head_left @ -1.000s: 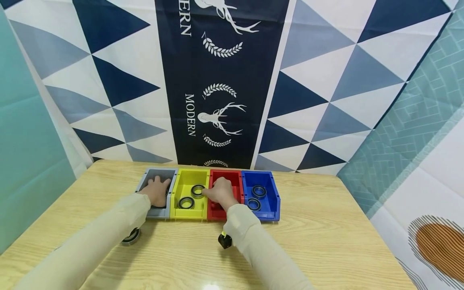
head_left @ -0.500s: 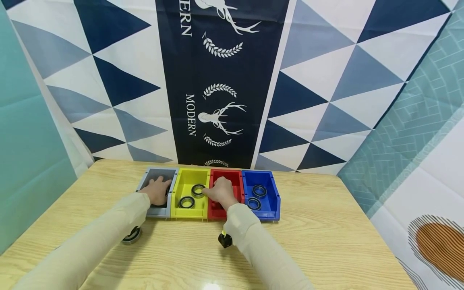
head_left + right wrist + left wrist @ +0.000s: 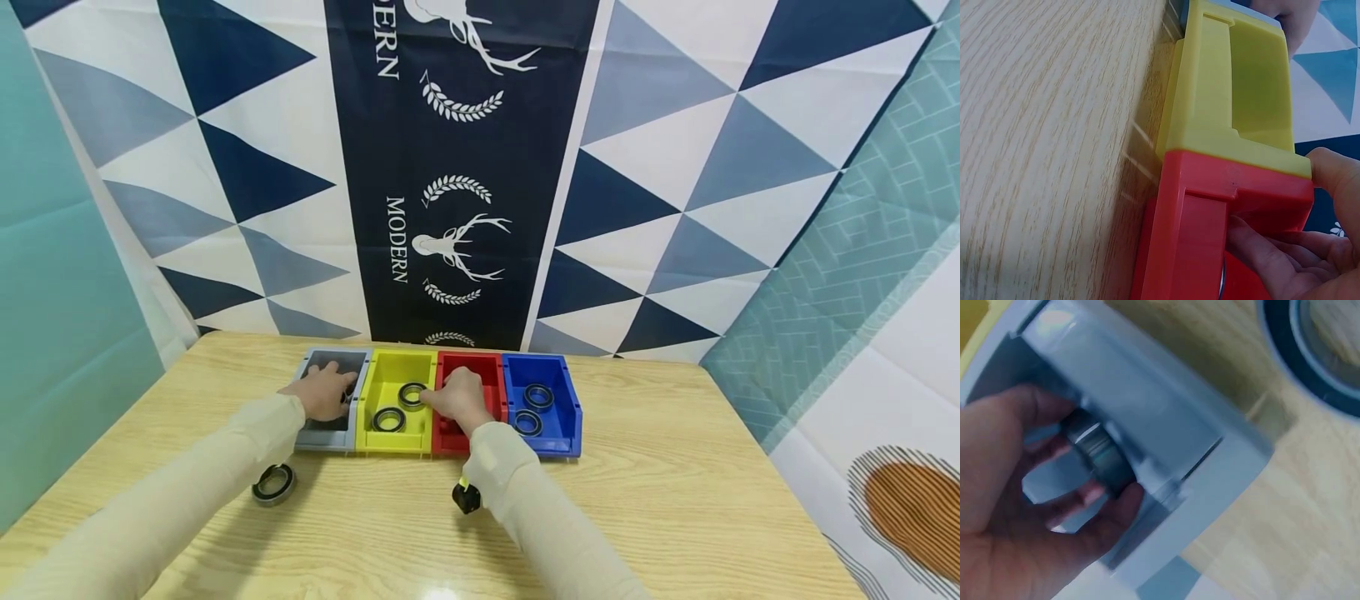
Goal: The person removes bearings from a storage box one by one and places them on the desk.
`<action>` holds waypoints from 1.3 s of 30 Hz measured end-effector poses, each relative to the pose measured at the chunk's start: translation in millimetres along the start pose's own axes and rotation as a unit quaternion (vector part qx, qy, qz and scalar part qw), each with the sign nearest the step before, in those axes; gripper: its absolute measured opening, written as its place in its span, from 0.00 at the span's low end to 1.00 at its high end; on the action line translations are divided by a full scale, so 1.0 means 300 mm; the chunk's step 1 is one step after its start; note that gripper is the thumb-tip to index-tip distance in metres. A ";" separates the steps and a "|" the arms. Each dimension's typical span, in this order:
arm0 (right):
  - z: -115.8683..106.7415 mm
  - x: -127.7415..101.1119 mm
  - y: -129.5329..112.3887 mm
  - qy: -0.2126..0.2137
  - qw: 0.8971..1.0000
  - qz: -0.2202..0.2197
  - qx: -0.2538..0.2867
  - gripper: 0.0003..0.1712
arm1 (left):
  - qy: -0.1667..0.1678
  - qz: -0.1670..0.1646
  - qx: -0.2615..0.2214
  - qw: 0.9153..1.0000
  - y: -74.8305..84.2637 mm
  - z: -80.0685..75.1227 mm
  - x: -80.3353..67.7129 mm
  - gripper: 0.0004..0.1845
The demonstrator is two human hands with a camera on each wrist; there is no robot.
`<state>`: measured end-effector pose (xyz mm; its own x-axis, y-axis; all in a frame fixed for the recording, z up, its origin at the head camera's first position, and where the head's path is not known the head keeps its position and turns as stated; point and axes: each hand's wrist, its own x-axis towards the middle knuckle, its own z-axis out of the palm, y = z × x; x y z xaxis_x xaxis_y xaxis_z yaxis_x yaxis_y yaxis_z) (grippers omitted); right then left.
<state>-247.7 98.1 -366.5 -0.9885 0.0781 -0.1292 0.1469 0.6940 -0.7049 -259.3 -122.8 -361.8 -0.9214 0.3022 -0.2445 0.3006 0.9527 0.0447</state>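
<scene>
Four small bins stand in a row: grey, yellow, red and blue. My left hand reaches into the grey bin and pinches a dark metal bearing between thumb and fingers. My right hand lies over the red bin, its fingers curled down inside and its thumb at the rim; whatever it holds is hidden. Two bearings lie in the yellow bin, and two more bearings in the blue one.
A loose bearing lies on the wooden table in front of the grey bin, by my left forearm; it is also in the left wrist view as a bearing. A patterned cloth backdrop hangs right behind the bins.
My left forearm has shifted slightly left, uncovering the loose bearing on the table. Both hands stay in their bins.
</scene>
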 end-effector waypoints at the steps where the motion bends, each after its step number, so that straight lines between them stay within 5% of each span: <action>1: 0.000 0.001 0.000 0.001 1.000 -0.001 0.001 0.18 | -0.006 0.000 -0.002 1.000 -0.001 -0.008 -0.005 0.32; 10: 0.008 0.006 -0.005 0.005 1.000 0.014 -0.002 0.17 | -0.028 0.010 0.008 1.000 0.010 -0.067 -0.047 0.24; 18: 0.019 0.006 -0.010 0.002 1.000 0.009 -0.007 0.16 | -0.007 0.044 0.018 0.999 0.020 -0.076 -0.112 0.08; 26: 0.016 0.003 -0.006 -0.001 1.000 -0.003 -0.003 0.16 | 0.037 0.081 0.000 0.996 0.015 -0.066 -0.189 0.07; 39: 0.011 0.008 0.006 0.012 1.000 -0.004 -0.003 0.16 | 0.054 0.100 -0.012 0.993 -0.006 -0.032 -0.300 0.11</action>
<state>-249.7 97.4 -370.3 -0.9902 0.0903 -0.1068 0.1394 0.6995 -0.7009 -179.5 -151.3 -330.5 -0.8648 0.4868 -0.1230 0.4765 0.8729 0.1046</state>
